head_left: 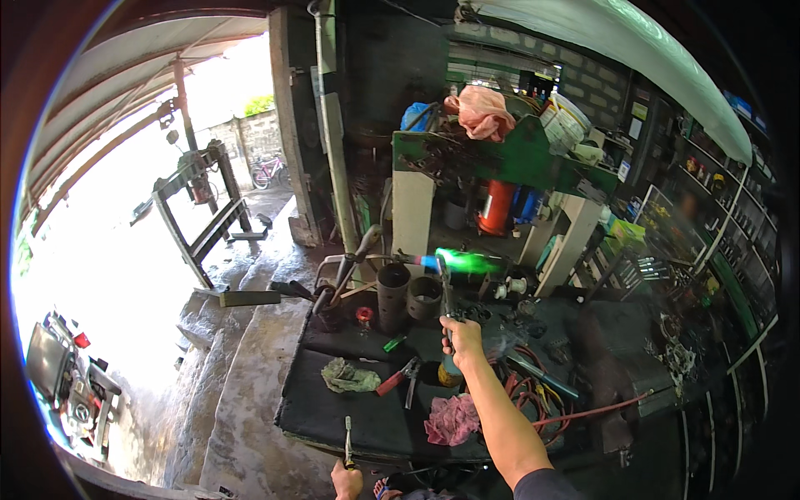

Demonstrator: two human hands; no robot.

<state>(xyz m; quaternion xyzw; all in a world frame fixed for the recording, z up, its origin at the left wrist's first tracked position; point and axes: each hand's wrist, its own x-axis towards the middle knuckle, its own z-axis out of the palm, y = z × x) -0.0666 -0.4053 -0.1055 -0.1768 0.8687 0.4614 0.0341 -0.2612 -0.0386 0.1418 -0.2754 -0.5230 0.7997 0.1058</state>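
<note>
Long dark tool (447, 293) is up over the black worktop (312, 371), tip overlapping a bright green flame (473, 262) from this angle, right hand (462, 339) wrapped round its lower end. Left hand (347, 481)'s gripping some slim brush-looking thing (348, 433) by the front edge. Pink rag (452, 419) and a tall dark cylinder (392, 304) sit nearby.

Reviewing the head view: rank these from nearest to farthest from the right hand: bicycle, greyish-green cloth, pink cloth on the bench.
From the right hand:
1. Pink cloth: below it in the picture, on the bench.
2. Greyish-green cloth: farther left on the bench.
3. Bicycle: outside, upper left.
</note>
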